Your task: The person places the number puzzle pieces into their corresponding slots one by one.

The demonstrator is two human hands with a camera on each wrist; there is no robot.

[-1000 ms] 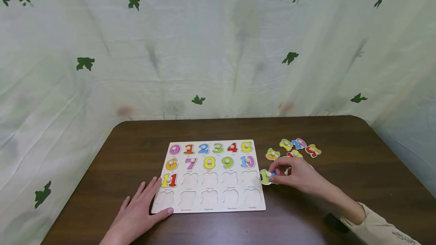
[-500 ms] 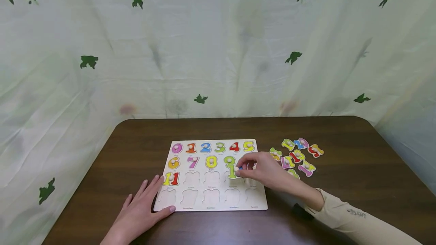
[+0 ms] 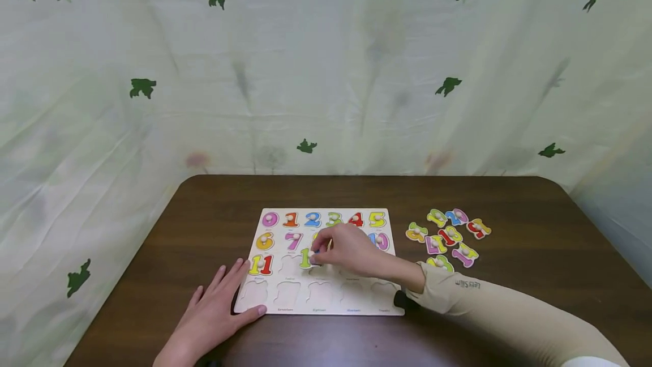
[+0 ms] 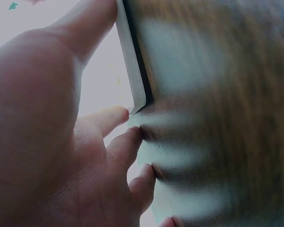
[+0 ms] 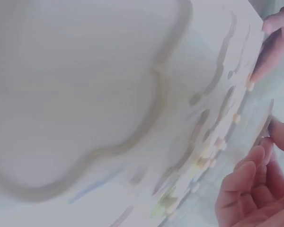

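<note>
A white number puzzle board point(image 3: 335, 293) lies on the table. My right hand point(image 3: 348, 251) is over its middle and pinches the knob of a number puzzle piece point(image 3: 305, 258). That piece shows a green 1 and a bit of blue; the rest is behind the fingers. In the right wrist view the piece point(image 5: 265, 124) appears edge-on at the fingertips, over the board. My left hand point(image 3: 216, 304) lies with spread fingers at the board's left edge, its thumb over the front corner. Seen from the left wrist, its fingertips point(image 4: 132, 137) are beside the board's corner.
Several loose number pieces point(image 3: 450, 235) with knobs lie on the dark table point(image 3: 509, 299), right of the board. Digits fill the board's upper two rows, and an 11 piece point(image 3: 261, 265) sits at the left of the third. Shallow recesses point(image 3: 287, 293) show below. A curtain point(image 3: 326, 72) hangs behind.
My right hand has carried the puzzle piece leftward from the loose pieces to above the board's third row. The left hand stays at the board's edge. The head view has shifted slightly.
</note>
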